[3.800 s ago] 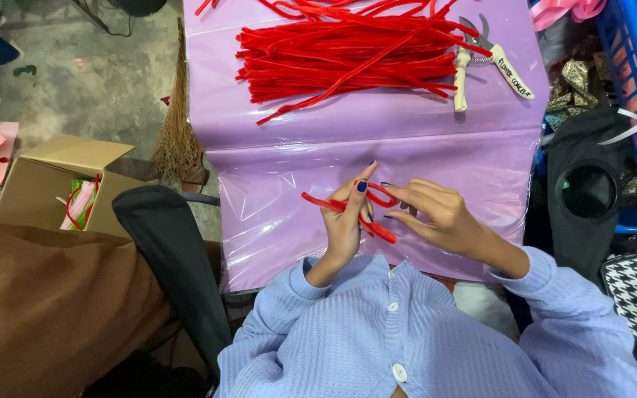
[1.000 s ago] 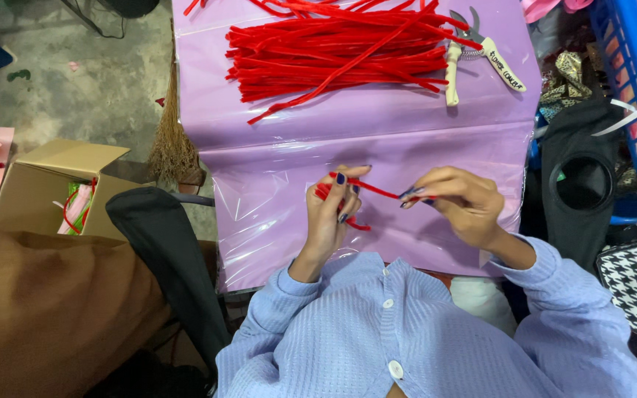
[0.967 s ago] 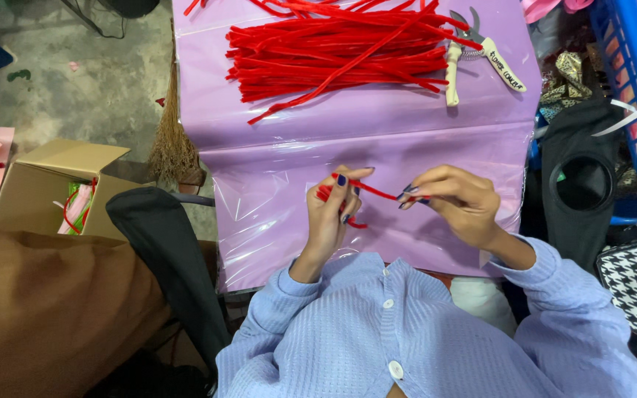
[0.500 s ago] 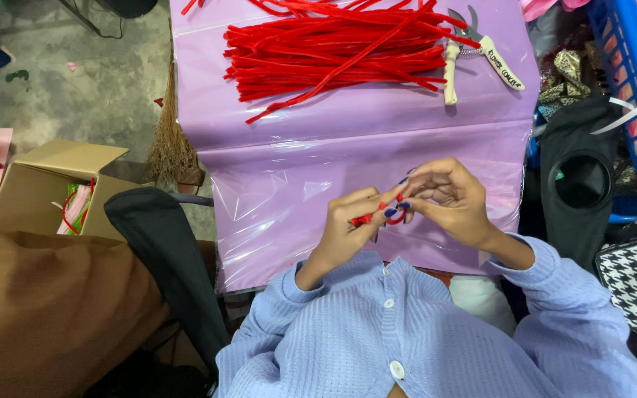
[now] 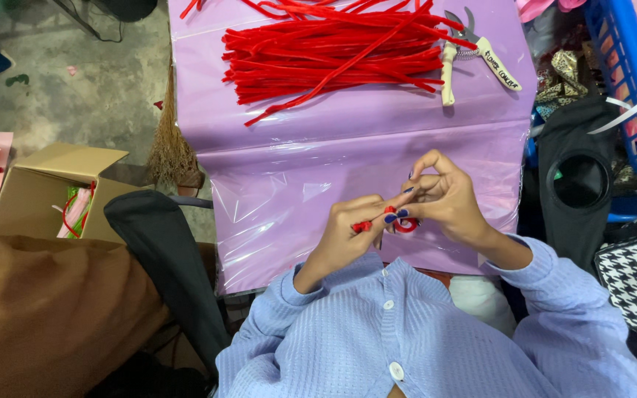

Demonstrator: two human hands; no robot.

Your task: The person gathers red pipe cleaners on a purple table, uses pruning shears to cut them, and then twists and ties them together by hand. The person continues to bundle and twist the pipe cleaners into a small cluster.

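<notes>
Red fuzzy wire is pinched by both hands, left hand and right hand. It looks tightly curled. A loose grip could let it spring open.

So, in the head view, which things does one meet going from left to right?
Cardboard box → straw broom → pile of red stems → pliers with pale handles → blue crate.

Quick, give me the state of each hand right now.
Left hand: closed, pinching the red stem.
Right hand: closed, fingers gripping the same stem's coiled end.
</notes>
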